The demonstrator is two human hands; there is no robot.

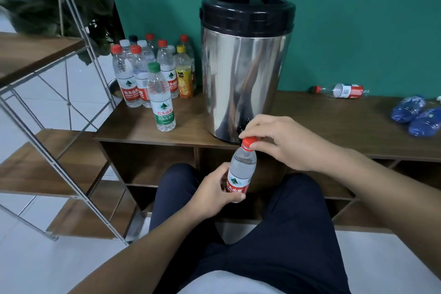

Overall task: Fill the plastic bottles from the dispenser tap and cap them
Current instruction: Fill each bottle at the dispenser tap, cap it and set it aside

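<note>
A clear plastic bottle (244,166) with a red label, full of water, is tilted in front of the low shelf. My left hand (212,193) grips it around the label. My right hand (279,141) pinches its red cap (249,143) with thumb and fingers. Just behind stands the steel dispenser (243,69) with a black lid; its black tap (243,126) peeks out next to my right fingers. A green-capped full bottle (161,98) stands alone on the shelf top, left of the dispenser.
Several capped bottles (145,69), one with orange drink (183,74), cluster at the back left of the wooden shelf top (322,114). An empty red-capped bottle (341,90) lies at the back right, beside crushed blue bottles (415,114). A metal-framed rack (55,102) stands left.
</note>
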